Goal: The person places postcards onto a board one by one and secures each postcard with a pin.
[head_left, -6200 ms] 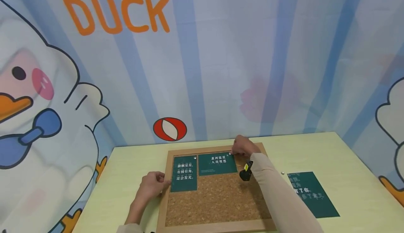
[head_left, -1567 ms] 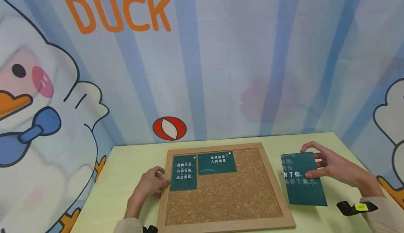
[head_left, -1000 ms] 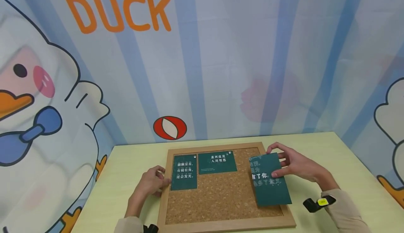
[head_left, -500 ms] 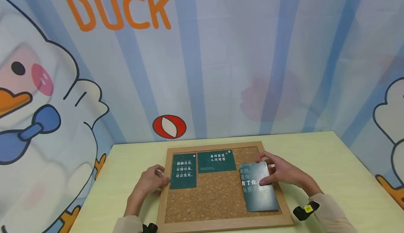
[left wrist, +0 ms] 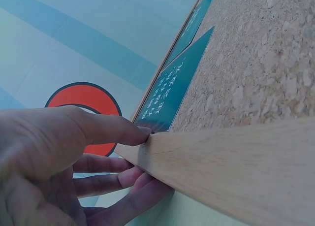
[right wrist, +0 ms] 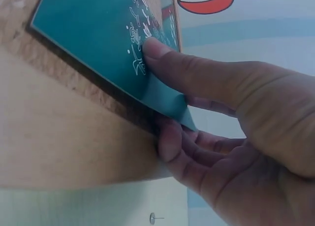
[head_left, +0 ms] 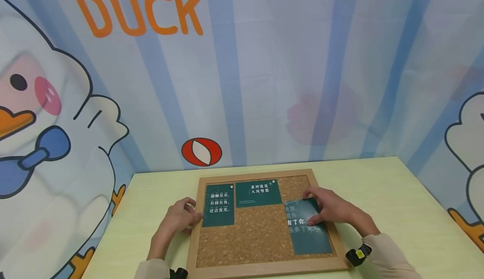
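A green card [head_left: 310, 239] with white Chinese characters lies over the right part of a wood-framed cork board [head_left: 242, 245]. My right hand [head_left: 329, 205] pinches its upper right edge, thumb on the printed face and fingers beneath. In the right wrist view the held card [right wrist: 88, 39] sits close over the cork, its far corner near the wooden frame. My left hand [head_left: 178, 218] holds the board's left edge, and the left wrist view has the thumb on top of the frame [left wrist: 206, 157] with fingers against its outer side.
Two more green cards, one upright [head_left: 218, 216] and one sideways [head_left: 257, 201], are on the board's upper left, each with a pushpin at its upper right corner. Another pushpin [right wrist: 153, 218] lies on the pale table [head_left: 401, 211] right of the board. A printed curtain [head_left: 264, 60] hangs behind.
My right hand has left the sideways card's pin, picked up the third card from the table and carried it left over the board, lowering it. My left hand has stayed at the board's edge.
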`<action>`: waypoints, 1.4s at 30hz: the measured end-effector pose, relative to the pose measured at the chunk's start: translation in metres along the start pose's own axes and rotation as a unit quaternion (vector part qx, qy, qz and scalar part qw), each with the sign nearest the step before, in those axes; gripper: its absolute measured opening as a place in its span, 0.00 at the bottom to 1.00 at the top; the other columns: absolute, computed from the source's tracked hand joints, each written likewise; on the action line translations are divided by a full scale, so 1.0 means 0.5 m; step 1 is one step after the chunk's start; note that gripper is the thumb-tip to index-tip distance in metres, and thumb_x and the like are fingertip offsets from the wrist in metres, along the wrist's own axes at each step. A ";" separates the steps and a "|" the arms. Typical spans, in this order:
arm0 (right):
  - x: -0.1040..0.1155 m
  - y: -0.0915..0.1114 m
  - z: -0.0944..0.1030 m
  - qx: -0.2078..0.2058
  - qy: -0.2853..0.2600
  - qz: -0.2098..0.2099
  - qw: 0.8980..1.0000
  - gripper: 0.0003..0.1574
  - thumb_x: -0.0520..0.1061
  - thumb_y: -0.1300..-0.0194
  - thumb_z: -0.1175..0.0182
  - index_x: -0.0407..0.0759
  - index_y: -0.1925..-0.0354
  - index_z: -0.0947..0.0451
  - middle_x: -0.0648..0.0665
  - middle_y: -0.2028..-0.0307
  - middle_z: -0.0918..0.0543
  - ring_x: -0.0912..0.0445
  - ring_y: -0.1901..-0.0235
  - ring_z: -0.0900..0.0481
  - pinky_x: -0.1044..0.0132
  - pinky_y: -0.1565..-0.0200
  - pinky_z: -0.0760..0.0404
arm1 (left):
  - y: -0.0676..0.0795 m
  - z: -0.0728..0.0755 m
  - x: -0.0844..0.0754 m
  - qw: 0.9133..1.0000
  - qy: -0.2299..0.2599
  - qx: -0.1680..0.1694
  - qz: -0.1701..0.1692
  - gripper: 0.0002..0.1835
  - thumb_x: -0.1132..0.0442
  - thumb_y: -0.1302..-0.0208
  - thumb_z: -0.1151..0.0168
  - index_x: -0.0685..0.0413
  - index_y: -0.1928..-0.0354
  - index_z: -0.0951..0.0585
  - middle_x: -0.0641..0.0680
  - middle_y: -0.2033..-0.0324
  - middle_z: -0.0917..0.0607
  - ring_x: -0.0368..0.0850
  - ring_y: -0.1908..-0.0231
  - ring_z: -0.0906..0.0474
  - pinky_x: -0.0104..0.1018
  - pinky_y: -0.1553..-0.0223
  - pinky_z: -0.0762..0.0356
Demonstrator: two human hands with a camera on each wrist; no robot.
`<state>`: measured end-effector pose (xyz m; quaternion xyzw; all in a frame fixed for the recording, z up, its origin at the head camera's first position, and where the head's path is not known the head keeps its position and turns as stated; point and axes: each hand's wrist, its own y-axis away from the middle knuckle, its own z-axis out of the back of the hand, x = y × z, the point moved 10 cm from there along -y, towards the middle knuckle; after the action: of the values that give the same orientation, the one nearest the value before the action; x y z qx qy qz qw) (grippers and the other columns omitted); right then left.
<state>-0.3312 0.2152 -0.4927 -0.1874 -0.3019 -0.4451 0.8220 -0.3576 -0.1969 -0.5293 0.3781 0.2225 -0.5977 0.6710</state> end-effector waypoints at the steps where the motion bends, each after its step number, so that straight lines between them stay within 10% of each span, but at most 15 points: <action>1: 0.002 -0.001 -0.001 0.001 0.011 -0.002 1.000 0.39 0.50 0.48 0.17 0.38 0.45 0.25 0.41 0.50 0.20 0.50 0.56 0.25 0.57 0.56 0.23 | 0.001 0.000 0.000 1.000 0.001 0.000 0.000 0.25 0.66 0.37 0.27 0.66 0.42 0.25 0.60 0.59 0.22 0.51 0.66 0.19 0.43 0.71 0.14; 17: 0.015 0.002 -0.027 0.012 0.097 -0.037 0.995 0.39 0.49 0.48 0.17 0.38 0.42 0.21 0.41 0.52 0.25 0.48 0.53 0.24 0.46 0.49 0.21 | 0.000 -0.005 0.009 1.000 0.003 0.000 -0.002 0.24 0.65 0.37 0.28 0.66 0.42 0.24 0.60 0.59 0.22 0.51 0.66 0.19 0.43 0.71 0.14; 42: 0.024 0.006 -0.020 0.014 0.111 -0.041 0.993 0.37 0.49 0.45 0.19 0.39 0.40 0.19 0.41 0.52 0.27 0.53 0.60 0.32 0.55 0.57 0.26 | 0.000 -0.002 0.000 1.000 0.000 0.009 -0.003 0.24 0.67 0.35 0.29 0.66 0.41 0.26 0.60 0.59 0.23 0.50 0.66 0.19 0.43 0.71 0.14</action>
<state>-0.3205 0.2034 -0.4924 -0.1127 -0.2219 -0.4925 0.8339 -0.3574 -0.1963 -0.5301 0.3835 0.2184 -0.6012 0.6662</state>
